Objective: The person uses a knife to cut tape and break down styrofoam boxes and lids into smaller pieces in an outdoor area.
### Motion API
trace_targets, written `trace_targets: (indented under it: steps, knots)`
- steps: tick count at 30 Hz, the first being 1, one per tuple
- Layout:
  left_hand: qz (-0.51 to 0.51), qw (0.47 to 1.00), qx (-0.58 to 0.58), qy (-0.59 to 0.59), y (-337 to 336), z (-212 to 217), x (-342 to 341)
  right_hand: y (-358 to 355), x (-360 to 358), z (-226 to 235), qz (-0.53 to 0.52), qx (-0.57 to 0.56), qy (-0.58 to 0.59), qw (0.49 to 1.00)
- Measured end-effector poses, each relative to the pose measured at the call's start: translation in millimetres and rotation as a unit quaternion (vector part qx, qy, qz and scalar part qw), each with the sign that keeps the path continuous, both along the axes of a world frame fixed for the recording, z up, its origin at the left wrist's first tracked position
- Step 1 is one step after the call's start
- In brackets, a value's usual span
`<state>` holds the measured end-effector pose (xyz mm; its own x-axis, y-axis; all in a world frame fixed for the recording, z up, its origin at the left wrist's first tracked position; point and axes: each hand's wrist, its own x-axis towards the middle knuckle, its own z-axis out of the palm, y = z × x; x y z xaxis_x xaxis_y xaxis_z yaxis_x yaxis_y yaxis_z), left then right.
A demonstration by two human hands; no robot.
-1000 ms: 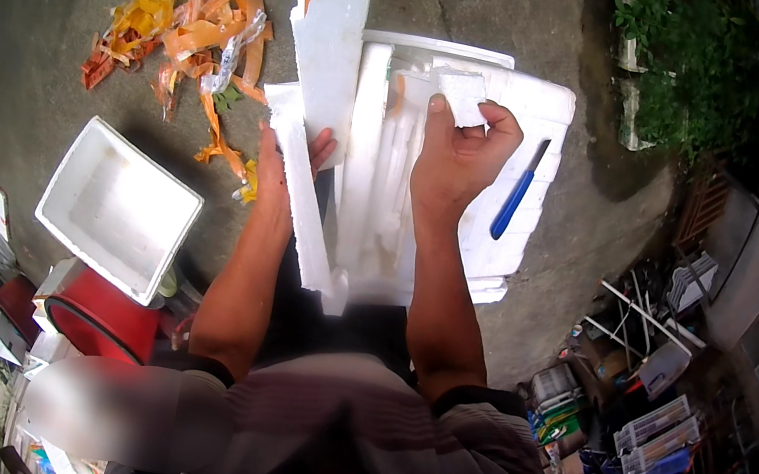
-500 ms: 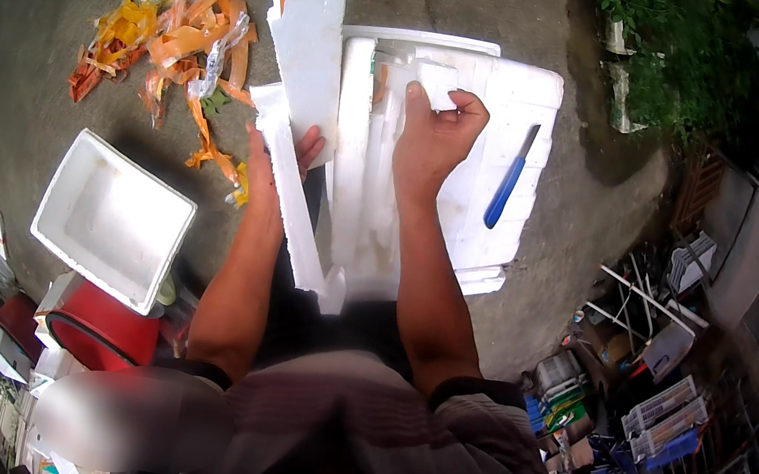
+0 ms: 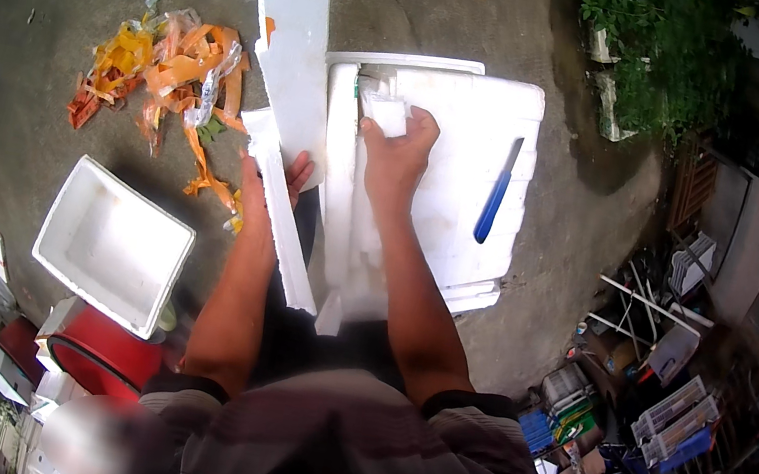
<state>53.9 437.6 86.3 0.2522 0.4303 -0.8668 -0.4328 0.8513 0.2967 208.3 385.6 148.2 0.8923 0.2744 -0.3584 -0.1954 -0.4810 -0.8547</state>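
My left hand [image 3: 268,192] grips a long, jagged-edged white foam panel [image 3: 296,50], its fingers on one side and the rest behind. A narrow white foam strip [image 3: 281,210] crosses in front of that hand; whether it joins the panel I cannot tell. Pinched in my right hand [image 3: 399,161] is a small white foam block [image 3: 386,115], held over the left part of a big white foam box [image 3: 450,209]. On top of this box, to the right, lies a blue-handled knife [image 3: 496,197].
Crumpled orange and yellow tape [image 3: 175,69] is heaped on the concrete at left. Below it sits an open white foam bin [image 3: 110,240] beside a red container [image 3: 100,350]. Plants [image 3: 654,62] grow at far right, with piled racks and clutter [image 3: 651,427] lower right.
My right hand has moved left with the small foam block, closer to the panel. The whole scene has shifted slightly down in view. My left hand keeps its hold.
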Motion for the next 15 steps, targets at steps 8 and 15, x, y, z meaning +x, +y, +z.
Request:
trace_targets:
  steps: [8, 15]
  knots:
    - [0.018, 1.000, -0.016, 0.012, -0.5, -2.8, 4.6, -12.8, 31.9, -15.6, 0.124, -0.003, 0.041, 0.991]
    - [0.013, 1.000, -0.016, 0.014, -2.0, -7.8, 4.4, -7.6, 27.1, -41.4, 0.164, -0.088, -0.013, 0.982]
